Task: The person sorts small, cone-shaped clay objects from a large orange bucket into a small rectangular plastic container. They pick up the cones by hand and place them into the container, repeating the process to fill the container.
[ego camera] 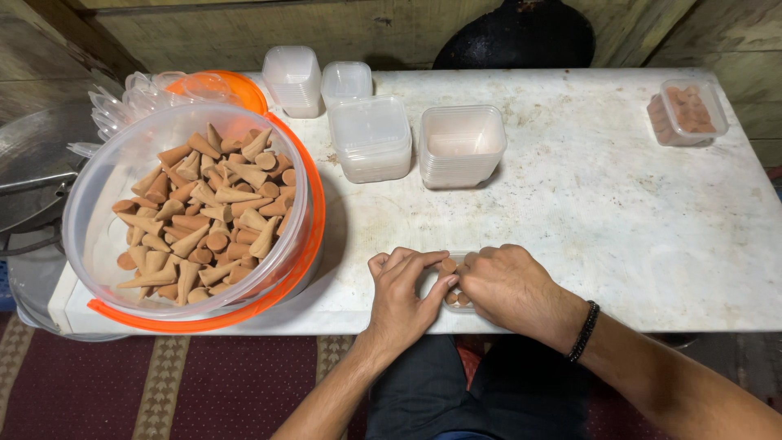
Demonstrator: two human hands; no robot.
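1. Left hand (403, 293): one, at the near edge of the worn white stone surface (619, 204). Grip half curled, fingertips resting on a brown clay-coloured cone (447, 265) at the rim of a small clear plastic box (456, 300); whether it pinches the cone I cannot tell.
2. Right hand (509, 285): one, black bead bracelet (583, 330) on the wrist. Grip curled over the small box, covering most of it, apparently to steady it; what the fingers hold is hidden.
3. Small clear plastic box: one, between the two hands; about three cones show in it, the rest covered.
4. Large clear round plastic tub with orange rim (314, 204): one, just left of the hands, within easy reach; holds a loose heap of the cones (204, 216), several dozen, too many to count.
5. Stacks of empty clear plastic boxes (460, 147): four stacks, further back, near the middle.
6. Filled clear box of cones (687, 112): one, far right corner, well apart from the hands.
7. Stacked clear lids (134, 102): far left, behind the tub; number unclear.
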